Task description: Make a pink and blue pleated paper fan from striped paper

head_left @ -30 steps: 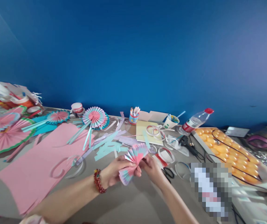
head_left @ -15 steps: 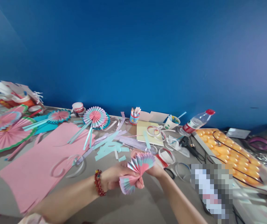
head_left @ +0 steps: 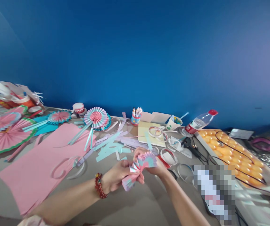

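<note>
A pleated paper fan (head_left: 145, 160) in pink, pale blue and lilac is pinched at its middle, its two ends spreading like a bow. My left hand (head_left: 118, 174), with a red bead bracelet (head_left: 100, 185) on the wrist, is closed on the pinched middle and lower part. Behind the upper end, my right hand (head_left: 157, 166) grips the folds, and its fingers are partly hidden by the paper. Pale blue paper strips (head_left: 110, 150) and lilac strips (head_left: 135, 143) lie just beyond the hands.
Pink paper sheets (head_left: 38, 160) lie at left, beside finished paper fans (head_left: 95, 118). Rolls of tape (head_left: 169, 157), a pen cup (head_left: 136, 119), a paper cup (head_left: 173, 124) and a plastic bottle (head_left: 198, 124) stand farther back. An orange bubbled panel (head_left: 231, 153) with cables lies at right.
The lower end of the paper fan has narrowed and lifted slightly. My hands have shifted only a little, still holding the pleats.
</note>
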A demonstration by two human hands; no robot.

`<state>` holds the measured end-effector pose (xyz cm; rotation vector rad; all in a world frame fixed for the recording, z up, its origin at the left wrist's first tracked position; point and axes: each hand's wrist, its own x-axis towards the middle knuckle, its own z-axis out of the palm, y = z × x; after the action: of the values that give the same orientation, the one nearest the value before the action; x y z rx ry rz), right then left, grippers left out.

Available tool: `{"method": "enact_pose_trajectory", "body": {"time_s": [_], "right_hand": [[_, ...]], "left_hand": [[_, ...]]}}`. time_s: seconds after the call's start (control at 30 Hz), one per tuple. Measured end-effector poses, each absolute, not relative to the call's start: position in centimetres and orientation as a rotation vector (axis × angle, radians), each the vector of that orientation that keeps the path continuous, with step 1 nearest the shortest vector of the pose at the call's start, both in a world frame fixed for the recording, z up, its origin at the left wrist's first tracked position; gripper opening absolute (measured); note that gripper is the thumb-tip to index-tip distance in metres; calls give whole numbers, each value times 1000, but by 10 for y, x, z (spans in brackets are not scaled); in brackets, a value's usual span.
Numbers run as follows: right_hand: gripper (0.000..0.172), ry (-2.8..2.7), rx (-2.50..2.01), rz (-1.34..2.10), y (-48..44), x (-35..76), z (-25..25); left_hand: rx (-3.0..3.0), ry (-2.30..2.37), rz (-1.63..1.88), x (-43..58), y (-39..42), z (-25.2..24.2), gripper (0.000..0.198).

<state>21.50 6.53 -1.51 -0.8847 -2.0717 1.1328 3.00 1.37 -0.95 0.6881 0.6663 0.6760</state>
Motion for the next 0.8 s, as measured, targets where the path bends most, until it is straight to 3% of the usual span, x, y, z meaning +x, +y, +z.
{"method": "enact_pose_trajectory", "body": {"time_s": [0.33, 0.8], "right_hand": [[20, -2053, -1064, 1035, 47, 221, -20], [21, -1990, -1078, 831, 34, 214, -17]], "left_hand": [[760, 716, 883, 23, 29, -10, 28], [709, 710, 973, 28, 35, -27, 30]]}}
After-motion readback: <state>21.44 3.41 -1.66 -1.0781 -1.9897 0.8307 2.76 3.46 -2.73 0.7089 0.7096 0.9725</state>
